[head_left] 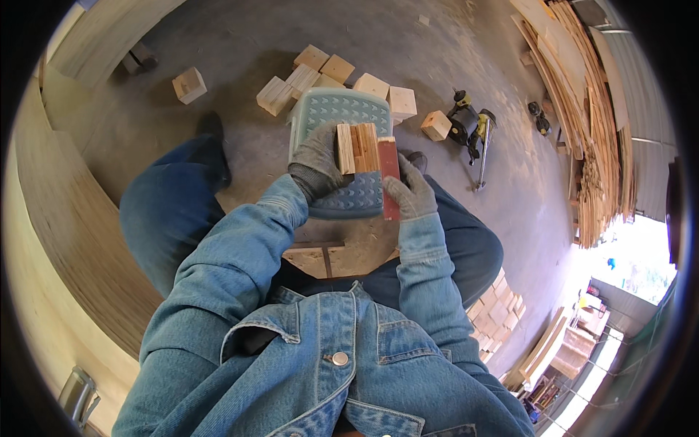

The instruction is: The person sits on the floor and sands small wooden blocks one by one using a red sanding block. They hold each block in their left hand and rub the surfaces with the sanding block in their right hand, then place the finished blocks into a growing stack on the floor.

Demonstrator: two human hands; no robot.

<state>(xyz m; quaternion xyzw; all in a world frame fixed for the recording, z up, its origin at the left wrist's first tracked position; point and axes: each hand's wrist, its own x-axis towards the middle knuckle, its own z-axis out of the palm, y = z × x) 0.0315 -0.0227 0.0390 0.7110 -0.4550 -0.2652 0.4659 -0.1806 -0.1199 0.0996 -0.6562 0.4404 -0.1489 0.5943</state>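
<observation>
Clamps a wooden block (357, 149) in the left hand (318, 162) above the stool (342, 109), grips a red bar (390, 167) in the right hand (413, 192) just beside it, seemingly sanding, now needing flat, even strokes.

the grey floor (277, 33) carries a pale blue-green stool (337, 109), loose wooden blocks (311, 58) and yellow-and-black power tools (483, 125).

Worn: a light-blue denim jacket (309, 382), fitted with a round silver metal button (339, 359); a stitched denim flap pocket (406, 336) is noted. Grey fabric gloves (318, 154) and dark-blue trousers (171, 197) are also worn.
</observation>
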